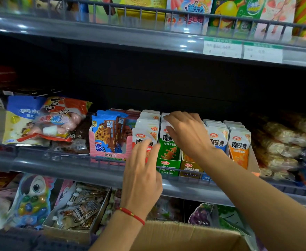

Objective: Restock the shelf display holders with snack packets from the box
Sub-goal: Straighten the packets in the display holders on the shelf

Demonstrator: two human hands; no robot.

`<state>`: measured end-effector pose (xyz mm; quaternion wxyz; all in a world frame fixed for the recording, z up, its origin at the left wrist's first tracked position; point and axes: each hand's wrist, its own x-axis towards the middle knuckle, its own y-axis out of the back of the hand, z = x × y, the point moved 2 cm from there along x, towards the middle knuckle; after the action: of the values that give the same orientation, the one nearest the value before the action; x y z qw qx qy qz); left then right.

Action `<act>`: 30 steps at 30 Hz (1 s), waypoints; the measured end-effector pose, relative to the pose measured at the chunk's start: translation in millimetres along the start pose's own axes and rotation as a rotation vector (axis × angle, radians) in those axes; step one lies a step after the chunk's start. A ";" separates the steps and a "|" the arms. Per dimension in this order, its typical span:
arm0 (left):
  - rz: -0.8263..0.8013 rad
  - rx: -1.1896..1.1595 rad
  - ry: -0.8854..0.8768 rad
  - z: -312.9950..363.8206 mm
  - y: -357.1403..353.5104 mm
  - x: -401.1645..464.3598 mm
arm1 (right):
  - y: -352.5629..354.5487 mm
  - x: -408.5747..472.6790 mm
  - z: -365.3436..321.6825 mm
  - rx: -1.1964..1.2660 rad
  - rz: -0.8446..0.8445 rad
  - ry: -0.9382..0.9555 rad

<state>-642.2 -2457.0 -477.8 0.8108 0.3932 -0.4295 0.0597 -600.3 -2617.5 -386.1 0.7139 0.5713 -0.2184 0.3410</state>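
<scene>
Several cardboard display holders stand side by side on the middle shelf, each packed with upright snack packets: red, green, blue and orange. My right hand lies over the tops of the packets in the green and neighbouring row, fingers spread and pressing on them. My left hand, with a red string at the wrist, has its fingers apart and touches the front of the red packets. The brown cardboard box sits below, at the bottom edge; its contents are hidden.
A pink holder of chocolate biscuit packets stands left of the snack holders, with loose bags further left. Wrapped cakes fill the right. A wire rail runs along the shelf front. Upper shelf overhangs; lower shelf holds pouches.
</scene>
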 end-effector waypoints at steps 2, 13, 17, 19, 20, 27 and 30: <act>-0.025 0.125 -0.007 -7.0 3.5 12.3 | 3.5 -5.0 -8.9 0.028 0.071 0.034; -0.431 0.175 -0.219 -54.7 17.5 94.7 | -8.1 -47.5 -30.4 0.153 0.020 0.018; -0.626 0.194 -0.253 -45.2 27.7 138.1 | -10.6 -48.5 -33.7 0.133 -0.027 0.022; -0.783 0.223 -0.187 -40.9 29.5 155.5 | -12.4 -55.3 -37.3 0.123 -0.049 0.045; -0.850 0.244 -0.146 -39.8 30.4 162.0 | -13.1 -59.5 -38.7 0.123 -0.055 0.048; -1.024 0.404 -0.099 -36.0 24.6 179.4 | -21.5 -72.5 -38.8 0.125 -0.055 0.007; -1.071 0.438 -0.091 -33.7 24.6 185.2 | -22.4 -76.0 -40.4 0.127 -0.050 -0.011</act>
<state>-515.4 -2461.6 -336.6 0.6084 0.7165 -0.1826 -0.2884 -638.0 -2599.1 -464.5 0.6833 0.6226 -0.1859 0.3332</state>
